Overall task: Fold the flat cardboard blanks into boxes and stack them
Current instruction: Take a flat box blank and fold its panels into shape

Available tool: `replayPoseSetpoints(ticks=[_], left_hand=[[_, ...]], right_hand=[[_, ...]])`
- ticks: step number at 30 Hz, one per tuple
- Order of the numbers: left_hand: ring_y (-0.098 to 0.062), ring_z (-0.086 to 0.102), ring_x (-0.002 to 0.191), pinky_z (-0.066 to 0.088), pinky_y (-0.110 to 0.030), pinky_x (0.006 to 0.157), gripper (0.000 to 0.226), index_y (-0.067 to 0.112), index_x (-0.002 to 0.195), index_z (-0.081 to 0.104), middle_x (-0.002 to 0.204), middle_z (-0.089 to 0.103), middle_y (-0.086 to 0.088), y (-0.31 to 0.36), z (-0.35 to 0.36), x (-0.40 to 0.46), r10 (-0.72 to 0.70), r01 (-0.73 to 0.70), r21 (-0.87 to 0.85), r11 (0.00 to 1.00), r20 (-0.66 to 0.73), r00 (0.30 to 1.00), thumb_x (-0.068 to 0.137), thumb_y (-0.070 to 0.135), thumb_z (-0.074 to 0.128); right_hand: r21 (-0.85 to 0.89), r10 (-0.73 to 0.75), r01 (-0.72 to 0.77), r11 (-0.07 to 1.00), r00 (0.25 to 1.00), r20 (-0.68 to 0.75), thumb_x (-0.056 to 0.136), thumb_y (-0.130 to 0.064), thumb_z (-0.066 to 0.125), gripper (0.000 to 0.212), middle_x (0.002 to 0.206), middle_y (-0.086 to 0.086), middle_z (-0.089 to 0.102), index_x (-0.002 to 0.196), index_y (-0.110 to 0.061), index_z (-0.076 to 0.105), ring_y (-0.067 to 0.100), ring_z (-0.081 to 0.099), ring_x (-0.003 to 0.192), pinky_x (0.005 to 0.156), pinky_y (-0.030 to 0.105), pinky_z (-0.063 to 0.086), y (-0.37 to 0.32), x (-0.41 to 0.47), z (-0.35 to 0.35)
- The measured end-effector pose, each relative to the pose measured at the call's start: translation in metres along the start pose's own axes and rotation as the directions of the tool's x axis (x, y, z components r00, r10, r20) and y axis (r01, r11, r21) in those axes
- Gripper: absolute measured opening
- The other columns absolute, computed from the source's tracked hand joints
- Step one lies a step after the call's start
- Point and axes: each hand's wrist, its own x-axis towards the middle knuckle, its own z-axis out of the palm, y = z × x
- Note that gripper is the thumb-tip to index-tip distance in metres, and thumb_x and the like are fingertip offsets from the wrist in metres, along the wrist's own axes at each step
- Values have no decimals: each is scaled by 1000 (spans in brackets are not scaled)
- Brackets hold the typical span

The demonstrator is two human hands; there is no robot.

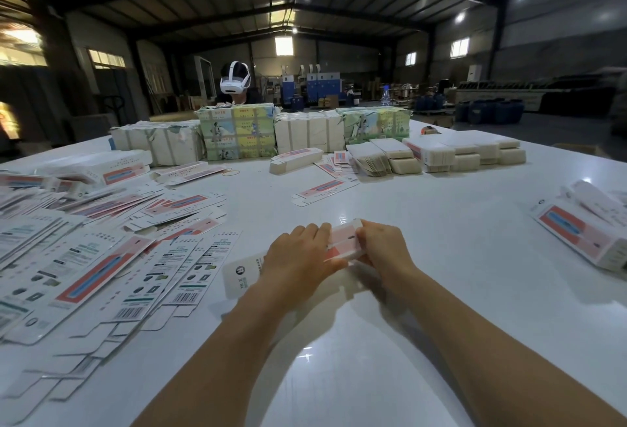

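Note:
A long white and pink cardboard box (pixel 342 240) lies across the middle of the white table (pixel 441 257), partly folded up. My left hand (pixel 298 257) lies over its middle, fingers curled round it, and its white end (pixel 242 277) sticks out to the left. My right hand (pixel 381 247) pinches the box's far right end, fingers curled on the flap. Flat printed blanks (pixel 101 257) are spread in a wide overlapping pile at the left. Folded boxes (pixel 587 226) lie stacked at the right edge.
Wrapped bundles of blanks (pixel 237 135) stand in a row at the table's far side, with white stacks (pixel 464 152) at the far right. A single blank (pixel 325 189) lies beyond my hands. A person wearing a headset (pixel 234 82) sits behind the bundles.

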Motion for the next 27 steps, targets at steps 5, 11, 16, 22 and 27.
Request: replayPoseSetpoints(ticks=[5, 11, 16, 22, 27], left_hand=[[-21, 49, 104, 39, -31, 78, 65, 17, 138, 33, 123, 53, 0, -1, -2, 1, 10, -10, -4, 1000, -40, 999, 91, 62, 33], [-21, 50, 104, 40, -32, 79, 66, 16, 139, 33, 122, 53, 0, 0, -3, 2, 16, -15, 15, 1000, -60, 998, 91, 62, 33], [-21, 48, 108, 41, -33, 82, 67, 16, 142, 29, 126, 51, -1, -1, -2, 2, -28, 27, -12, 1000, -42, 999, 92, 61, 31], [-20, 48, 109, 41, -32, 81, 66, 17, 142, 28, 126, 51, 0, -5, -2, 2, -52, 49, -59, 997, -56, 997, 92, 60, 34], [-20, 47, 110, 39, -32, 82, 68, 16, 144, 26, 128, 50, 0, -5, -1, 2, -35, 34, -17, 999, -48, 998, 93, 60, 31]], right_hand=[[202, 55, -57, 978, 998, 18, 82, 1, 48, 25, 76, 14, 68, 74, -5, 71, 26, 67, 72, 63, 32, 57, -2, 2, -6], [208, 41, -52, 977, 998, 57, 81, 0, 51, 24, 81, 18, 70, 77, -4, 74, 27, 68, 76, 75, 38, 57, -6, -1, -5], [42, -129, 125, 991, 988, 89, 91, -7, 38, 31, 92, 22, 67, 86, -3, 68, 31, 65, 86, 81, 41, 54, -6, -3, 1], [229, -86, 37, 973, 974, 209, 94, -5, 34, 37, 100, 18, 68, 112, -2, 66, 28, 65, 95, 76, 29, 54, -5, -1, -4], [67, -173, 163, 984, 966, 191, 89, 0, 35, 40, 87, 10, 69, 85, -13, 72, 26, 64, 88, 81, 37, 54, -5, -4, -1]])
